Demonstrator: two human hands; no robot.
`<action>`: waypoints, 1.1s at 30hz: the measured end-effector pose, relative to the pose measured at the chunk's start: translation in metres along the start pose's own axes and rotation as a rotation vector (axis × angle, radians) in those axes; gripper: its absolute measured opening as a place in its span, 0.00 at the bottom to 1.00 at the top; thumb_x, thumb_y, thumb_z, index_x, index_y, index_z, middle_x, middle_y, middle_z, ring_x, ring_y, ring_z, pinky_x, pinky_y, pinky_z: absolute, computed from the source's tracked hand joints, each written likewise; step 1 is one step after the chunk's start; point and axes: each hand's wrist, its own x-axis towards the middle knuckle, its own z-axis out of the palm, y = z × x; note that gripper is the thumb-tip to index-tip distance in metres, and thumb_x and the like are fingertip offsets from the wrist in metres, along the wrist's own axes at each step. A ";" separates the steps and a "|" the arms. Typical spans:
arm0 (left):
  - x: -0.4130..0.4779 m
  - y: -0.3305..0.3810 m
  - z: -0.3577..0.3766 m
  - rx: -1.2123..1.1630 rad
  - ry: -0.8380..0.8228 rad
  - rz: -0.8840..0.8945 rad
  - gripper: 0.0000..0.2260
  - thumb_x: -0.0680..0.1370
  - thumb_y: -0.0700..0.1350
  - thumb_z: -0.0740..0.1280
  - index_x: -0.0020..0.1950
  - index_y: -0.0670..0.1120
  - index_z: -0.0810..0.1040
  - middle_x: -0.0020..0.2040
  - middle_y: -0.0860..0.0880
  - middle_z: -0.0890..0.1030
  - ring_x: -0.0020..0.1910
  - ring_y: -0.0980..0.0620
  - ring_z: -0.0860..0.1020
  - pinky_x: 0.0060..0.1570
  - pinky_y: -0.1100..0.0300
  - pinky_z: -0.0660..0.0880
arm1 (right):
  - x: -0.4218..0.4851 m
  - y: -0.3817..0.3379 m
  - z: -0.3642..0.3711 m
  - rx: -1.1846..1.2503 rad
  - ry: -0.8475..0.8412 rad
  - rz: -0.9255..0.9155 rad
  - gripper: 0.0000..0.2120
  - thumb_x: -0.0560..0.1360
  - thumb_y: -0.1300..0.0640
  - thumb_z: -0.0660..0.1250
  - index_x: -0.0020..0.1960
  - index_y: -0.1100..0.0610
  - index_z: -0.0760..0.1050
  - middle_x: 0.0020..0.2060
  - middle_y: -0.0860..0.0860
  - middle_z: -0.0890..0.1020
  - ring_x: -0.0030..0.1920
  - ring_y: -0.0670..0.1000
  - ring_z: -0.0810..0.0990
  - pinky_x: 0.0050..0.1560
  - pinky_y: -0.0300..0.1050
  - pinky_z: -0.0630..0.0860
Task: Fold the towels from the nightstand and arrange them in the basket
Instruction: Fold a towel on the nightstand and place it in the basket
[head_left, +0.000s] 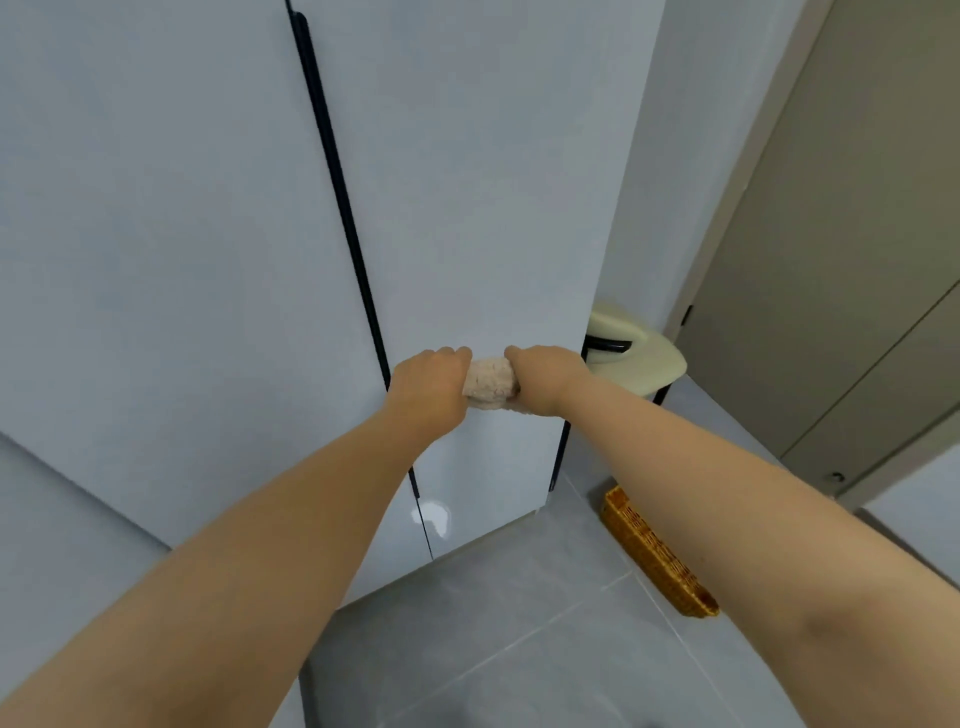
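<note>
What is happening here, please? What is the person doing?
A person holds a small beige towel out in front of white cabinet doors, the left hand and right hand gripping its two ends. It looks rolled or bunched. The wicker basket sits on the grey floor nearby, only partly in view.

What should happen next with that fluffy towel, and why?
Probably carry it down and right toward the basket. The left grip and right grip both hold the towel, already a small tight bundle, up in front of the white cupboard; the wicker basket sits on the floor, partly hidden under the right forearm.
</note>
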 end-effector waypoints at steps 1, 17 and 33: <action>0.012 0.005 0.005 -0.008 -0.011 0.011 0.08 0.75 0.41 0.63 0.53 0.44 0.71 0.46 0.47 0.76 0.39 0.49 0.70 0.35 0.56 0.66 | 0.006 0.012 0.005 -0.016 0.008 0.004 0.19 0.74 0.48 0.67 0.59 0.56 0.68 0.50 0.52 0.78 0.47 0.54 0.76 0.40 0.45 0.68; 0.265 0.224 0.137 -0.268 -0.097 0.314 0.07 0.75 0.45 0.64 0.51 0.44 0.73 0.46 0.47 0.78 0.45 0.43 0.78 0.40 0.53 0.72 | 0.051 0.325 0.080 -0.118 -0.011 0.326 0.16 0.74 0.62 0.62 0.60 0.60 0.64 0.50 0.56 0.78 0.50 0.57 0.76 0.39 0.47 0.64; 0.380 0.401 0.310 -1.018 -0.444 -0.218 0.07 0.71 0.35 0.69 0.46 0.44 0.76 0.42 0.46 0.76 0.42 0.51 0.73 0.38 0.62 0.70 | 0.061 0.544 0.224 0.513 -0.261 0.669 0.12 0.74 0.60 0.64 0.54 0.58 0.65 0.44 0.54 0.73 0.48 0.58 0.75 0.40 0.45 0.66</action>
